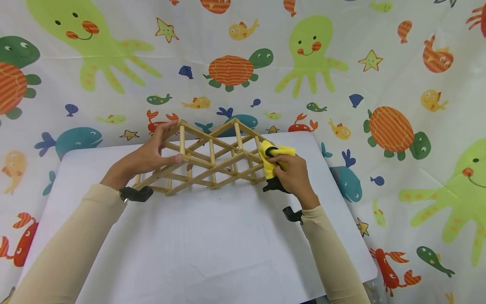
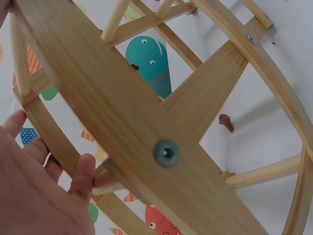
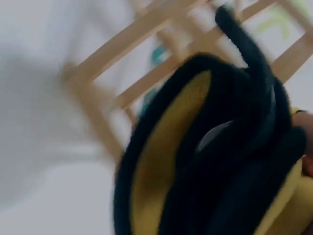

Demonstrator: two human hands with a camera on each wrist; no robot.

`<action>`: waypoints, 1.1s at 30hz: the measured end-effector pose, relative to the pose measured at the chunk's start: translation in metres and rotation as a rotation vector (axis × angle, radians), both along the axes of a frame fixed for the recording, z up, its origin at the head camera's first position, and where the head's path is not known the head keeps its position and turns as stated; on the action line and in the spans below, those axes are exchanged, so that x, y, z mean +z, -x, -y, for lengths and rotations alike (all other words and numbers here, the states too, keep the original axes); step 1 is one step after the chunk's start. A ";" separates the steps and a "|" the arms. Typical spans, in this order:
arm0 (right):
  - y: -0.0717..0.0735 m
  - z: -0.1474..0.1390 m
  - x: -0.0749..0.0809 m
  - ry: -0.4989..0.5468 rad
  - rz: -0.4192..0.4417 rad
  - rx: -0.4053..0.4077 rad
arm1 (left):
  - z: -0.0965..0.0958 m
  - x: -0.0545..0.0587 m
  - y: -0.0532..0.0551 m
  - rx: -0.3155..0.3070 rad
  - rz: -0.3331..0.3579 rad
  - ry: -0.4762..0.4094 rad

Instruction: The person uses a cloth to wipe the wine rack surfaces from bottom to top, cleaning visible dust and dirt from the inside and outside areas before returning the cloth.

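Hands, two. Left hand (image 1: 146, 156): thumb and fingers parted around the left end of one wooden rack (image 1: 228, 163), gripping it. Right hand (image 1: 295, 175): fingers curled round one yellow-and-black cloth (image 1: 268, 168), at the rack's right end. Rack location: rear of one white worktop (image 1: 228, 236). Left wrist view only: screw head (image 2: 167, 153), large, in a slat.

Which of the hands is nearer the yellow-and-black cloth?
Right. The right hand grips the yellow-and-black cloth; the left hand is apart from it, holding the opposite end of the wooden lattice.
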State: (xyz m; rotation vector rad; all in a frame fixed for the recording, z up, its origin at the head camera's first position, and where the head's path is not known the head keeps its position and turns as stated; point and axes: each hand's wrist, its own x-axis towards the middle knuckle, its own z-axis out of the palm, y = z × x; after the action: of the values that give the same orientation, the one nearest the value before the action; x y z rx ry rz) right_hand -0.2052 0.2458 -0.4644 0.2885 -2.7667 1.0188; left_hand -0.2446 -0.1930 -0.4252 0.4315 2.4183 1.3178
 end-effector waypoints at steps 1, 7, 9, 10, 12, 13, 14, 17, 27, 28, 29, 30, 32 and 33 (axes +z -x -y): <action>0.000 -0.007 -0.007 -0.045 0.036 -0.043 | 0.000 0.000 0.000 -0.002 -0.002 -0.001; -0.005 -0.038 -0.038 -0.163 0.132 -0.188 | 0.001 -0.002 0.001 -0.009 -0.016 -0.007; -0.008 -0.035 -0.039 -0.098 0.040 -0.199 | 0.002 -0.002 0.001 -0.011 -0.019 -0.008; -0.010 -0.029 -0.036 -0.041 -0.024 -0.196 | 0.002 -0.003 0.000 -0.013 -0.020 -0.009; -0.015 -0.012 -0.026 0.099 -0.173 -0.174 | 0.002 -0.003 0.000 -0.013 -0.020 -0.008; -0.017 -0.002 -0.020 0.175 -0.246 -0.149 | 0.003 -0.003 0.000 -0.012 -0.021 -0.008; -0.020 0.010 -0.013 0.240 -0.312 -0.119 | 0.003 -0.003 0.000 -0.012 -0.022 -0.008; -0.027 0.044 0.003 0.364 -0.426 -0.021 | 0.003 -0.004 -0.001 -0.010 -0.026 -0.013; -0.027 0.041 -0.031 0.307 -0.386 -0.132 | -0.004 -0.004 0.000 -0.017 -0.043 -0.006; -0.026 0.032 -0.038 0.294 -0.353 -0.168 | -0.004 -0.003 -0.001 -0.014 -0.043 -0.005; -0.025 0.024 -0.044 0.277 -0.314 -0.207 | -0.003 -0.003 -0.002 -0.008 -0.042 -0.003; -0.025 0.016 -0.050 0.249 -0.263 -0.245 | -0.002 -0.002 -0.002 -0.004 -0.044 -0.006; -0.025 0.001 -0.058 0.180 -0.158 -0.322 | -0.002 -0.003 -0.003 -0.003 -0.047 -0.014; -0.026 -0.006 -0.061 0.140 -0.106 -0.354 | -0.002 -0.004 -0.004 -0.004 -0.052 -0.017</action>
State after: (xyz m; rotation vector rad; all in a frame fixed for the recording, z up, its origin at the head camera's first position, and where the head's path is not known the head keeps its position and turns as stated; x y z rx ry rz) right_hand -0.1795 0.2513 -0.5254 -0.1581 -2.5126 1.0592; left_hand -0.2407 -0.1911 -0.4291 0.4804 2.4482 1.3425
